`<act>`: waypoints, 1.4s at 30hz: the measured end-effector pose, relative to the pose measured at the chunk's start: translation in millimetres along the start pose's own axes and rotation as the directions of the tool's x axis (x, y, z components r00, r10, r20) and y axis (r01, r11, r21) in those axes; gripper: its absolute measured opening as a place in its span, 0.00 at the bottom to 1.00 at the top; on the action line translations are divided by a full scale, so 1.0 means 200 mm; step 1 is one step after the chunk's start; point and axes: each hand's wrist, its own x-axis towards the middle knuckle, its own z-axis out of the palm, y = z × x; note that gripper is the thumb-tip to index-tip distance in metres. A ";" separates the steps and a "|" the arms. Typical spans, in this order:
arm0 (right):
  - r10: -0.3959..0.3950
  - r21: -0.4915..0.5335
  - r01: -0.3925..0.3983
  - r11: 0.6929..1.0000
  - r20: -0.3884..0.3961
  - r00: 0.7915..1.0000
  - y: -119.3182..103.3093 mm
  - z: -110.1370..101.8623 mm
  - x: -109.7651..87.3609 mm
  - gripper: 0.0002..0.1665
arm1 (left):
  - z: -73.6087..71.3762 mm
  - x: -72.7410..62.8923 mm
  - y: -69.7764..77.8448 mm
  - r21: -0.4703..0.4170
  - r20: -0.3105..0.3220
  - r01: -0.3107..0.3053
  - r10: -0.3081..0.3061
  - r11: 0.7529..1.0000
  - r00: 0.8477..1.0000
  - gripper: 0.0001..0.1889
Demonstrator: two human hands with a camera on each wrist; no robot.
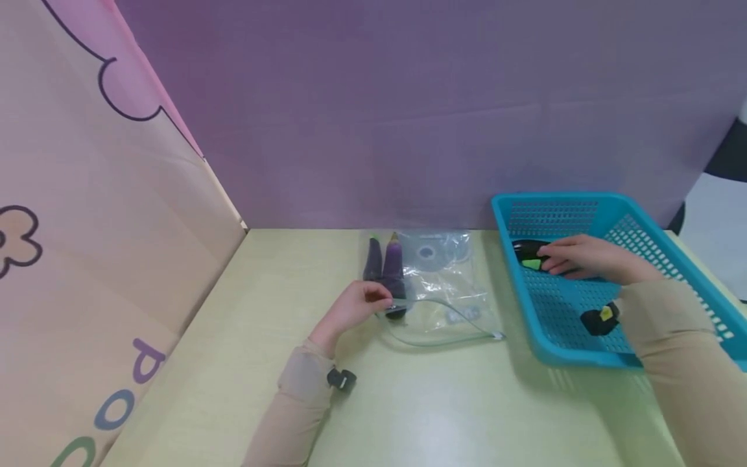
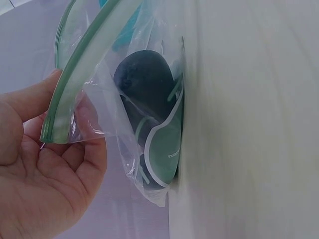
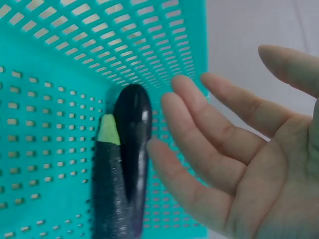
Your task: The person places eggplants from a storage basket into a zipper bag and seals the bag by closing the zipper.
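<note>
My left hand (image 1: 353, 306) pinches the green-edged rim of a clear zip bag (image 1: 438, 279) lying on the table. The bag's mouth gapes in a loop toward the right. Inside it two dark purple eggplants (image 1: 393, 259) lie side by side; the left wrist view shows their dark rounded ends (image 2: 144, 79) through the plastic. Over the blue basket (image 1: 525, 318), my right hand (image 1: 589, 256) has loosely bent, spread fingers and holds nothing. Beside its fingertips are a glossy dark eggplant (image 3: 134, 114) and a second one with a pale green tip (image 3: 108, 130), both against the basket's side.
The basket has perforated walls and stands at the right of the pale table (image 1: 420, 415). A purple cloth (image 1: 408, 117) hangs behind the table, and a printed panel (image 1: 87, 259) stands along the left side.
</note>
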 end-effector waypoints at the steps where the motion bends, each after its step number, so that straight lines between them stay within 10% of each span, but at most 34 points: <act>1: -0.002 0.013 0.002 1.000 0.002 1.000 0.02 0.00 0.00 0.40 | 0.00 0.00 0.00 0.000 0.000 0.000 0.000 1.000 1.000 0.07; 15: 0.083 -0.041 -0.088 0.995 -0.111 0.990 0.20 -0.01 0.06 0.44 | 0.01 -0.01 0.01 0.005 0.004 0.007 -0.007 1.000 1.000 0.07; 24: -0.016 -0.315 -0.093 0.944 -0.328 0.945 0.22 0.02 0.06 0.35 | 0.00 -0.01 0.00 0.014 0.003 0.015 -0.015 1.000 1.000 0.07; 33: -0.077 -0.390 -0.124 0.912 -0.461 0.884 0.23 0.02 0.07 0.32 | -0.01 -0.01 -0.01 0.019 -0.004 -0.017 0.017 1.000 1.000 0.08; 42: -0.017 -0.396 -0.198 0.897 -0.478 0.878 0.29 0.01 0.09 0.41 | -0.01 0.00 -0.01 0.012 0.002 -0.019 0.019 1.000 1.000 0.08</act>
